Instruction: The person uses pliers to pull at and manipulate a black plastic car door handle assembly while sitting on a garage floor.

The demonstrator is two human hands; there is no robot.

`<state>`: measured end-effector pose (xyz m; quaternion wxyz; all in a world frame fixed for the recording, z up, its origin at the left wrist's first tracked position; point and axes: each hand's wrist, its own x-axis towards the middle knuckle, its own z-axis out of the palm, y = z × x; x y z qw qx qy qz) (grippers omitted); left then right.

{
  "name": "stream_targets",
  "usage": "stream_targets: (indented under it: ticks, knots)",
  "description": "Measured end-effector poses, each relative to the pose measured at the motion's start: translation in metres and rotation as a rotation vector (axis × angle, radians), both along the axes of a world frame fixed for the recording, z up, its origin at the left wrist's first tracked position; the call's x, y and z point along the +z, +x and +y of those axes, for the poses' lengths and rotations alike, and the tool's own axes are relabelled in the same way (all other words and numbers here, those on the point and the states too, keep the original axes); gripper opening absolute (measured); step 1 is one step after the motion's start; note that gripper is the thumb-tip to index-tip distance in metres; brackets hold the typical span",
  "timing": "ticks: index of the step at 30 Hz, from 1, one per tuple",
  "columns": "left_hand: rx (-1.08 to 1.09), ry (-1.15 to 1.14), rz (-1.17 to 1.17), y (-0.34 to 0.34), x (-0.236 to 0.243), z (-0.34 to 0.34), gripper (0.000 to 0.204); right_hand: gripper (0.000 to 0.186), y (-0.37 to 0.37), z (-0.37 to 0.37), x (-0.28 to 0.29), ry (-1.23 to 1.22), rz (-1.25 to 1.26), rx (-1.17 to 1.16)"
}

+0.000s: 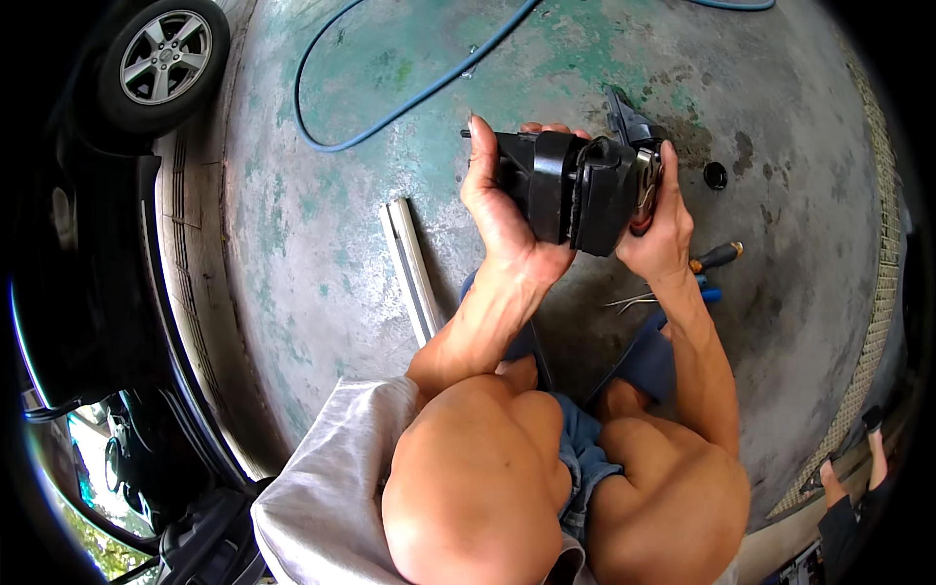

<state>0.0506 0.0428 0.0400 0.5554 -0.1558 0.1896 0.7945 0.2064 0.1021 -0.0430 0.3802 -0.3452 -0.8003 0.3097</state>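
Observation:
Both my hands hold up a bulky black plastic assembly (pixel 554 185) above the floor. My left hand (pixel 507 214) wraps its left end, thumb raised along the side and fingertips showing over the far edge. A gap runs down the assembly's middle, between two black blocks. On the right end, my right hand (pixel 661 229) is closed with its thumb pointing away from me. Between that palm and the assembly shows a shiny metal piece with a red part (pixel 643 195); its kind is unclear. A dark grey bracket-like part (pixel 629 117) appears just beyond the right hand.
A screwdriver (pixel 717 257), a blue-handled tool (pixel 710 294) and a round black cap (pixel 716 175) lie at right. A pale metal bar (pixel 409 268) lies left. A blue hose (pixel 390 127) loops beyond. A car (pixel 88 273) stands at left; another person's leg (pixel 835 485) shows at lower right.

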Motion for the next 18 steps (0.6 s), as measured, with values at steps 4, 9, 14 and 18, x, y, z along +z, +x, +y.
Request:
stream_targets:
  ticks: [4, 9, 14, 18]
  knots:
    - [-0.057, -0.047, 0.105, -0.016, 0.005, -0.006, 0.055, 0.085, -0.009, -0.008, 0.019, -0.050, -0.047, 0.022]
    - [0.179, 0.191, 0.694, -0.013, -0.019, -0.009, 0.080, 0.067, 0.004, -0.037, 0.051, -1.397, 0.234, 0.238]
    - [-0.070, 0.417, 1.199, -0.066, -0.036, 0.007, 0.109, 0.070, 0.014, -0.034, 0.096, -1.653, 0.156, 0.332]
    - [-0.331, 0.955, 1.565, -0.097, -0.006, 0.030, 0.090, 0.073, 0.026, -0.025, 0.104, -2.048, 0.144, 0.372]
